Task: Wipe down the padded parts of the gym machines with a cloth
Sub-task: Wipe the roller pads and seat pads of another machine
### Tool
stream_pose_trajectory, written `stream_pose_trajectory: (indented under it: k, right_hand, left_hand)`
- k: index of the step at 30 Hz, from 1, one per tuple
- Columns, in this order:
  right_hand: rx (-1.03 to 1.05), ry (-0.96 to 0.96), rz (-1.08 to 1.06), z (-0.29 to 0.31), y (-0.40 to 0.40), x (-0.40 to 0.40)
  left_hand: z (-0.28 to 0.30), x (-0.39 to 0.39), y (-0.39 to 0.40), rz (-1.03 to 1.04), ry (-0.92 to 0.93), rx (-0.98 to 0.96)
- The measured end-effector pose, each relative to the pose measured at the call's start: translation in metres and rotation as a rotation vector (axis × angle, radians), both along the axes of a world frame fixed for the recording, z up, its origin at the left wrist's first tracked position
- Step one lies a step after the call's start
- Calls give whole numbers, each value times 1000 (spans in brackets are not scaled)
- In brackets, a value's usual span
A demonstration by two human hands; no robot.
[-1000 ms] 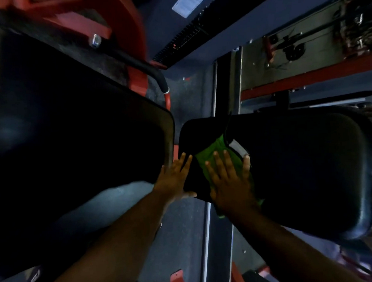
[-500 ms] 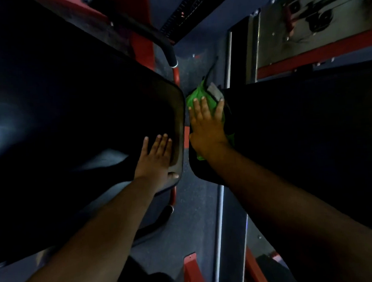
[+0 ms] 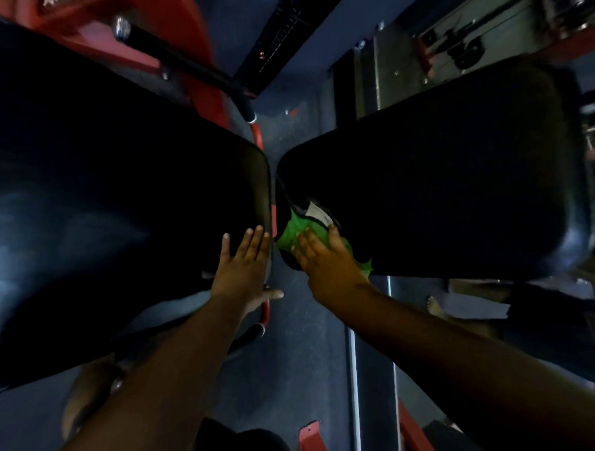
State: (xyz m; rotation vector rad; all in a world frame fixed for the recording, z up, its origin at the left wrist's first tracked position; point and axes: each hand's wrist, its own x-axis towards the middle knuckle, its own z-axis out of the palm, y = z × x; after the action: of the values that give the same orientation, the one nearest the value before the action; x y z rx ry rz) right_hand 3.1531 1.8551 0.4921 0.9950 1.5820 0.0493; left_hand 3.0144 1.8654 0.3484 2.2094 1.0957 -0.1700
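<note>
I am pressing the green cloth (image 3: 298, 232) flat under my right hand (image 3: 325, 258), fingers straight, at the lower left corner of the right pad (image 3: 441, 185), whose unwiped length is running toward the upper right; my left hand (image 3: 243, 265) is bracing open on the left pad (image 3: 117, 199).

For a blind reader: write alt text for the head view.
The right hand presses a green cloth onto the right black pad, near its edge. The left hand rests flat on the left pad.
</note>
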Motion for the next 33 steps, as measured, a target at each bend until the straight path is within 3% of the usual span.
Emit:
stream_pose_trajectory:
  k: [8, 13, 18, 23, 27, 33]
  right_hand:
    - [247, 71, -75, 137, -10, 26]
    - [658, 175, -122, 197, -43, 48]
    - [983, 387, -314, 231, -43, 70]
    - [991, 613, -603, 256, 34, 93]
    - [875, 741, -740, 265, 107, 123]
    - [966, 723, -675, 257, 43, 104]
  left_hand:
    - [113, 17, 5, 15, -92, 26]
    - [191, 42, 17, -31, -146, 107]
    - [243, 67, 31, -70, -219, 104]
    - [258, 86, 43, -118, -251, 206]
    - [265, 97, 56, -132, -226, 140]
    - [266, 94, 55, -174, -253, 81]
